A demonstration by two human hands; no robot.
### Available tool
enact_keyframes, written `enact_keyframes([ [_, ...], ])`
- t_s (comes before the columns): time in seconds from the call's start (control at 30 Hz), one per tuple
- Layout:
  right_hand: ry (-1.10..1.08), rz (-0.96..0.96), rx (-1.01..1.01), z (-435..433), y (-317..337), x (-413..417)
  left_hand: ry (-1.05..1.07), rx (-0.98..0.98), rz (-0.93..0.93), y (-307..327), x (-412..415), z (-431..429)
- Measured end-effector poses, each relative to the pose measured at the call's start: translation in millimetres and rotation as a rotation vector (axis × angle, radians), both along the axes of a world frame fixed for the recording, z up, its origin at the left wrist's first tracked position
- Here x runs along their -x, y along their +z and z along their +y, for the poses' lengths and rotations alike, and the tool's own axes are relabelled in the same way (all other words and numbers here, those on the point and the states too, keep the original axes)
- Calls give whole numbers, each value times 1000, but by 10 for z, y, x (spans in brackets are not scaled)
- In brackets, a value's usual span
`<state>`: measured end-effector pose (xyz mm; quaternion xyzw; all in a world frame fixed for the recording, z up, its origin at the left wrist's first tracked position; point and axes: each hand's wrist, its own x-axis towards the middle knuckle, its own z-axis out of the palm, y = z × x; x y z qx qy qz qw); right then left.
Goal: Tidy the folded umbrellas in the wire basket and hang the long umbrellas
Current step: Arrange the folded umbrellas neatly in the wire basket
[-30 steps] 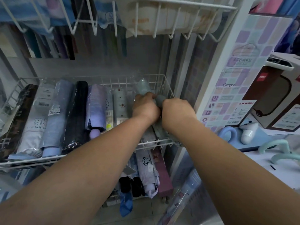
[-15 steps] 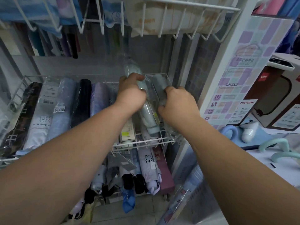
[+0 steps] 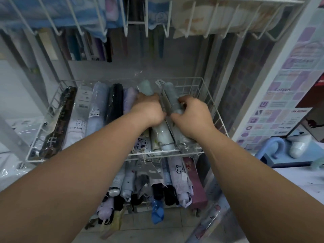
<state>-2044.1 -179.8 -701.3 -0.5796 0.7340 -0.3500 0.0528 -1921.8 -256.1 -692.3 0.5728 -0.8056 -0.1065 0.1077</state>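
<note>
Since half a second ago, the pale green folded umbrella [image 3: 163,135] has come down from its raised tilt and lies lengthwise in the right part of the white wire basket [image 3: 213,109]. The two hands have drawn closer together. The left hand [image 3: 149,109] is curled round the umbrella's middle. The right hand [image 3: 191,116] is clamped on a grey-green folded umbrella [image 3: 171,97] in clear wrap, just beside the pale green one. More folded umbrellas lie in a row to the left, among them a black one [image 3: 114,102]. Long umbrellas [image 3: 108,50] hang behind the basket and above it.
</note>
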Motion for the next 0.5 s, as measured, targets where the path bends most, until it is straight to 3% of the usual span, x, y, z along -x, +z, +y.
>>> enact_keyframes([
  [0.3, -17, -79, 16, -43, 156, 80, 82, -1, 167, 86, 2, 53],
  [0.5, -8, -123, -13, -131, 94, 49, -17, -3, 46, 193, -140, -5],
])
